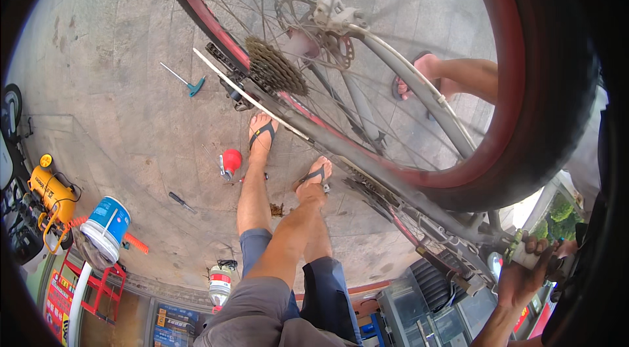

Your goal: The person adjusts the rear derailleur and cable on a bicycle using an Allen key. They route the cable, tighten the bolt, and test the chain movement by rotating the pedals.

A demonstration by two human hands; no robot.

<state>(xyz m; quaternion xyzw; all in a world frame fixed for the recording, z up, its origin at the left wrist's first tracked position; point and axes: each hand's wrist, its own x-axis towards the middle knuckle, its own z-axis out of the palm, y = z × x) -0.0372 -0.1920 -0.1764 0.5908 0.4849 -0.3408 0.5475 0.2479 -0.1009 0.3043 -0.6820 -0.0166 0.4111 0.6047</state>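
Observation:
A bicycle fills the upper right, its rear wheel with a black tyre (557, 104) and red rim closest to me. A cassette (274, 66), a brake disc (288, 9) and its silver caliper (331, 14) show around the hub. Along the slanting grey frame (295, 121) runs a white cable housing. At lower right my right hand (521, 281) closes its soiled fingers on a pale part beside the frame. My left forearm (291, 235) extends up from a grey sleeve. Its end overlaps a sandalled foot (319, 169), and the fingers cannot be made out.
On the paving lie a teal T-handle wrench (195, 87), a screwdriver (180, 201) and a red rounded object (230, 160). A blue-and-white bucket (110, 221), yellow air compressor (54, 193) and red metal stand (98, 285) occupy the left. Another person's limb (468, 78) shows behind the wheel.

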